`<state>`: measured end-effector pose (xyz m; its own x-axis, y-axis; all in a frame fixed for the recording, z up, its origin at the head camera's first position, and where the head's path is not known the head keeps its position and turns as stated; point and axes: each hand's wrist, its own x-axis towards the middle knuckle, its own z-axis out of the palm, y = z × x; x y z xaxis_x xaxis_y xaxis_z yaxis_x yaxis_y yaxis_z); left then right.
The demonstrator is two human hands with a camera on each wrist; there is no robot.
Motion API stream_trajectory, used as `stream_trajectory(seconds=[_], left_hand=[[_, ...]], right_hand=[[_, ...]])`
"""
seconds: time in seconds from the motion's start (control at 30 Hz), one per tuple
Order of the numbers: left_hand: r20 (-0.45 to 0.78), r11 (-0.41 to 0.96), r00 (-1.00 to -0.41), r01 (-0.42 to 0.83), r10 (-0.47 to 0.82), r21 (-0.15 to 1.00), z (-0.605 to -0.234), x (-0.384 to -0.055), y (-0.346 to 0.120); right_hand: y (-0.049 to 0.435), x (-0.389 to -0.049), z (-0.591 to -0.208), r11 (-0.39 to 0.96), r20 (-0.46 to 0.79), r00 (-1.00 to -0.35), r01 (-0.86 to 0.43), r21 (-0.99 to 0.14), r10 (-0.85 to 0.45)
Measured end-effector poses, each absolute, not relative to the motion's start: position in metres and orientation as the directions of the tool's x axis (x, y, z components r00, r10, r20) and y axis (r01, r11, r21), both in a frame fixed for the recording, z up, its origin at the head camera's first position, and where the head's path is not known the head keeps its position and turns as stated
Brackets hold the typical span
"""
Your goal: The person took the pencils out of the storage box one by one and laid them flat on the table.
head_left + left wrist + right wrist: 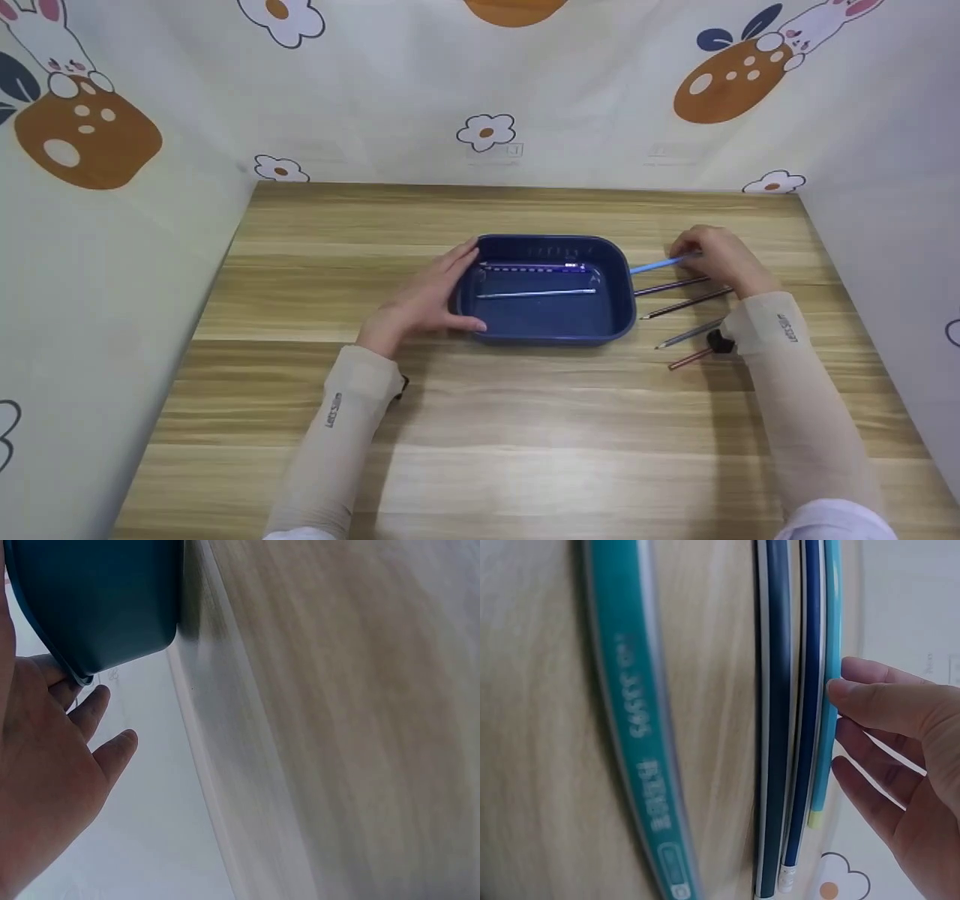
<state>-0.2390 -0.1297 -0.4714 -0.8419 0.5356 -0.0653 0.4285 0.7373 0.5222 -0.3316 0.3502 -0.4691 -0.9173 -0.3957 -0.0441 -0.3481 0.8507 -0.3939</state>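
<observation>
A dark blue plastic box [544, 339] sits on the table, with a purple patterned pencil [532, 267] and a pale silvery pencil [536, 293] lying inside. My left hand [427, 300] holds the box's left end, thumb over the near corner and fingers along the far part of the rim. Right of the box, my right hand [720, 255] pinches a light blue pencil [829, 637] between thumb and fingers near its yellow-tipped end. Its other end lies close to the box's right wall; whether they touch I cannot tell.
Below the right hand several pencils fan out on the wood-grain table [525, 442]: a dark purple pencil [667, 286], a dark brown pencil [686, 303], a grey pencil [686, 334] and a reddish pencil [688, 361]. Patterned cloth walls [375, 97] border the table.
</observation>
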Motion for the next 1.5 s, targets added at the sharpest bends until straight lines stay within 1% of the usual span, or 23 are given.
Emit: stream_trajectory(seconds=[0.23,0.57,0.73,0.87,1.1,1.33,1.5], left_hand=[[-0.060,0.732,-0.842,0.428,0.536,0.530,-0.473,-0.240,-0.130],[-0.079,0.735,-0.848,0.404,0.525,0.545,-0.473,-0.239,-0.129],[-0.077,0.729,-0.850,0.396,0.521,0.559,-0.474,-0.239,-0.130],[-0.074,0.731,-0.851,0.398,0.519,0.555,-0.475,-0.239,-0.129],[-0.078,0.732,-0.849,0.401,0.523,0.550,-0.474,-0.238,-0.129],[-0.076,0.725,-0.852,0.390,0.518,0.568,-0.473,-0.239,-0.129],[-0.077,0.726,-0.850,0.395,0.522,0.563,-0.474,-0.239,-0.129]], right_hand=[[0.349,-0.328,-0.465,0.839,-0.064,-0.931,-0.292,-0.460,-0.359],[0.340,-0.320,-0.454,0.786,-0.077,-0.912,-0.301,-0.540,-0.402],[0.329,-0.316,-0.448,0.762,-0.028,-0.905,-0.340,-0.551,-0.425],[0.320,-0.314,-0.442,0.737,0.007,-0.888,-0.386,-0.555,-0.461],[0.305,-0.307,-0.435,0.688,0.047,-0.866,-0.427,-0.586,-0.498],[0.286,-0.296,-0.428,0.638,0.108,-0.840,-0.481,-0.602,-0.532],[0.272,-0.288,-0.425,0.612,0.113,-0.827,-0.493,-0.618,-0.551]])
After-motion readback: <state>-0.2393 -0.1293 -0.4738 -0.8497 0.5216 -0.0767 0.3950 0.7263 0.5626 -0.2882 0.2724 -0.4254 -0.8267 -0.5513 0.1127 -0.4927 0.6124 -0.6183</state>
